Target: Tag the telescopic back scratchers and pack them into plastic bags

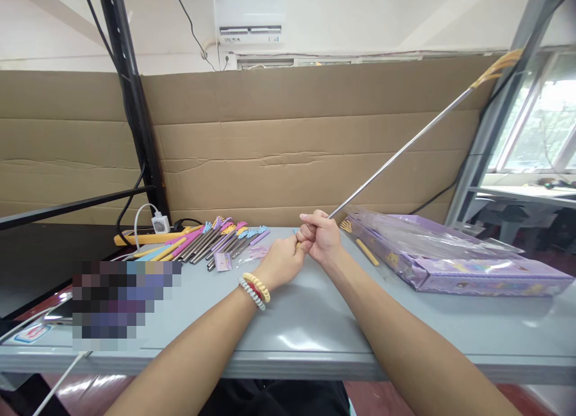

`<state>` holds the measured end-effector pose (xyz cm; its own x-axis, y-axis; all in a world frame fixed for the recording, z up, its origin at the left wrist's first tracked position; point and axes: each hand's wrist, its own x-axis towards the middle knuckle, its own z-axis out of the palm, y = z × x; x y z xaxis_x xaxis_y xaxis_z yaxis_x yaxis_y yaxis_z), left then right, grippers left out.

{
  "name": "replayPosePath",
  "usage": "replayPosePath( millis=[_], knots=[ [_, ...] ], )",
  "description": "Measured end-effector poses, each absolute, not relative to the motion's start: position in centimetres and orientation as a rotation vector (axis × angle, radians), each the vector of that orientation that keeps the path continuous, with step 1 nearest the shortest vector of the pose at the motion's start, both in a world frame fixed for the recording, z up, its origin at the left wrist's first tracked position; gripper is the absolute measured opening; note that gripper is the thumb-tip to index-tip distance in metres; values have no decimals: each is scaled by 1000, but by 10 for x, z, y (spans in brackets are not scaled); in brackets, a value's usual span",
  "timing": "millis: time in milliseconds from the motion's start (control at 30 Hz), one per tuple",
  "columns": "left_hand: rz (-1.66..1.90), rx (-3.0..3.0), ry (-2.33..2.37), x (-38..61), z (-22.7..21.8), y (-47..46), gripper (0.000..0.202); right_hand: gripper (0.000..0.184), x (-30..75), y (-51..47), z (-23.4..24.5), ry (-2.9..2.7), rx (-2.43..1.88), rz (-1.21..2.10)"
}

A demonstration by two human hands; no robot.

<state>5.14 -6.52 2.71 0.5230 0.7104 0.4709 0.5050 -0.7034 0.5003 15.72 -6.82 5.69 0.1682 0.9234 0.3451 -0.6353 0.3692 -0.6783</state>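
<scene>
Both my hands meet over the middle of the grey table [297,326]. My right hand [321,239] is a fist wrapped round the base of a telescopic back scratcher [405,143]. Its thin metal rod is fully extended and slants up to the right, ending in a yellow claw head near the window. My left hand [283,261], with bead bracelets on the wrist, is closed on the yellow handle end just left of the right hand.
A pile of collapsed back scratchers [211,239] in pink, yellow, blue and purple lies at the back left, with a power strip and charger [159,224] behind it. A purple display box [450,257] under clear plastic sits at the right. Cardboard lines the back.
</scene>
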Motion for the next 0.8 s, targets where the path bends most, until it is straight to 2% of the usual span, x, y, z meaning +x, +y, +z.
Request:
replayPosePath(
  millis=[200, 800],
  knots=[
    [1030, 2361, 923, 53, 20, -60, 31, 59, 154, -68, 56, -821, -432, 1128],
    [914, 2470, 1069, 54, 26, -65, 40, 52, 159, -67, 59, -729, -461, 1212]
  ],
)
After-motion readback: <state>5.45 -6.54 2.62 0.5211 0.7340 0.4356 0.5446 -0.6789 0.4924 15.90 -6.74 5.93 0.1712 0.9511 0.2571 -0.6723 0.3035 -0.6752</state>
